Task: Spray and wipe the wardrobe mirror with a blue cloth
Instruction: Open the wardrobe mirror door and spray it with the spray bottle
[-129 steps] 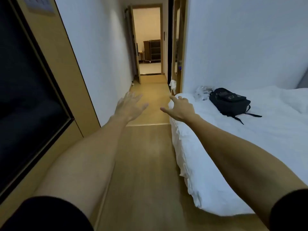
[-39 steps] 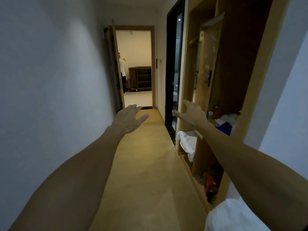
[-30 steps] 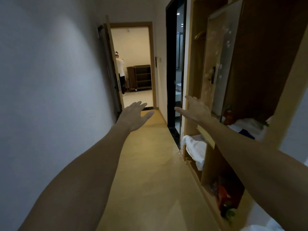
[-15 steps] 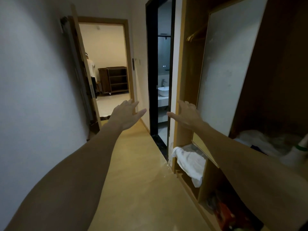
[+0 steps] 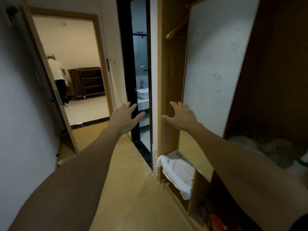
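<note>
The tall wardrobe mirror [image 5: 215, 67], gold-framed and smudged, stands at the right inside an open wooden wardrobe [image 5: 273, 72]. My right hand [image 5: 181, 116] reaches forward with fingers spread, just left of the mirror's lower part, holding nothing. My left hand [image 5: 126, 116] is stretched out beside it, fingers straight and empty. At the right edge a white bottle with a green band [image 5: 302, 162] shows only in part. No blue cloth is visible.
A white towel [image 5: 177, 170] hangs over the wardrobe's low shelf. Crumpled white linen [image 5: 260, 147] lies on a shelf at right. A dark-framed bathroom doorway [image 5: 141, 77] opens ahead. Through the far doorway a person [image 5: 57, 77] stands by a wooden cart [image 5: 88, 82]. The floor [image 5: 126, 189] is tan.
I have walked from the bedside down the hallway and turned right toward the wardrobe. The mirror now fills more of the view. Both hands stay outstretched and empty.
</note>
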Motion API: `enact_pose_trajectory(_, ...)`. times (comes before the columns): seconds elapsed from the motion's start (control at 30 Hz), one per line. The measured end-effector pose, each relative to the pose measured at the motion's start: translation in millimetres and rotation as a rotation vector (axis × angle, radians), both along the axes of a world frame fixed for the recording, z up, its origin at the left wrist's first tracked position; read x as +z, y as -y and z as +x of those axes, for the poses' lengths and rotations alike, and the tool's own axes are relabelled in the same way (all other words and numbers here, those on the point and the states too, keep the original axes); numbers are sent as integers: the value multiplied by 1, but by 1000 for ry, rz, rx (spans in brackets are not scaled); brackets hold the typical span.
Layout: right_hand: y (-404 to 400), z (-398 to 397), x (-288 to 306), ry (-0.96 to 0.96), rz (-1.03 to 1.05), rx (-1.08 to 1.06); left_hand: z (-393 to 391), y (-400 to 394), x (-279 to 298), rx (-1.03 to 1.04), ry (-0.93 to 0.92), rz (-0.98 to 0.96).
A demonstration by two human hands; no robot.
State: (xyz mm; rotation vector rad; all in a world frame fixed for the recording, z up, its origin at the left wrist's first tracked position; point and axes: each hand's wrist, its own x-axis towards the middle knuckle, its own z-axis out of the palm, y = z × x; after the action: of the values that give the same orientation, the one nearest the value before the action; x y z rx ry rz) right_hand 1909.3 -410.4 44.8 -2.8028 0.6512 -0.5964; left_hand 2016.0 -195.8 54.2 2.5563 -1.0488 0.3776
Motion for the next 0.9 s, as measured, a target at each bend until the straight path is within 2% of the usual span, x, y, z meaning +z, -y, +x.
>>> enact_pose_trajectory(0.2,35,34,8,68,49,-5,35,22,5,15,31,-59)
enact_pose_trajectory(0.33,50,42,12,86,43,-59,56,43,5,-81,-86,-146)
enact_pose_trajectory(0.47,73,25,12,106,8,-167,73,87,8,-193,-63,-176)
enact_pose_trajectory(0.6,101,-12,15,148,-64,-286,68,151,16,-401,-10,-178)
enact_pose_trajectory(0.73,113,-59,21,200,-184,-408,43,217,25,-679,37,-265)
enact_pose_trajectory(0.9,113,-125,26,275,-156,-644,-17,287,18,-904,-16,-332)
